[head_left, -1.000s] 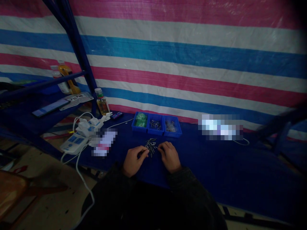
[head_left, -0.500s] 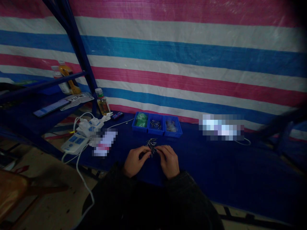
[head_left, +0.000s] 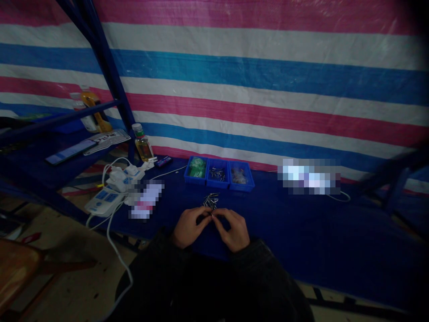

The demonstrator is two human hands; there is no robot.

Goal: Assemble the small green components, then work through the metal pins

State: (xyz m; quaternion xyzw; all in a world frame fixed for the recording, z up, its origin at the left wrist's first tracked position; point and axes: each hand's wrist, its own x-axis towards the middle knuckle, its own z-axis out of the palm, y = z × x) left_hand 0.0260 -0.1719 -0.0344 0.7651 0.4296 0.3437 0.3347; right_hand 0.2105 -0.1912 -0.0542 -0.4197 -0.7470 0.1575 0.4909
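A small pile of thin metal pieces [head_left: 211, 200] lies on the blue table [head_left: 278, 232]. Just in front of it, my left hand [head_left: 191, 226] and my right hand [head_left: 233, 228] meet at the fingertips. Both are closed in a pinch around something too small to make out. Behind the pile stand three joined blue bins: the left one holds green packets [head_left: 197, 168], the middle one similar metal pieces [head_left: 217, 174], and the right one small clear or brownish items [head_left: 239, 175].
To the left are a power strip [head_left: 102, 200] with plugs and white cables, a blurred phone [head_left: 146, 201] and a bottle [head_left: 143, 145]. A blurred bright object [head_left: 306, 176] lies at the right back. A striped sheet [head_left: 268, 85] hangs behind.
My right hand has moved left and slightly down, so its fingertips now meet those of my left hand. The pile's near edge is now partly behind my fingers.
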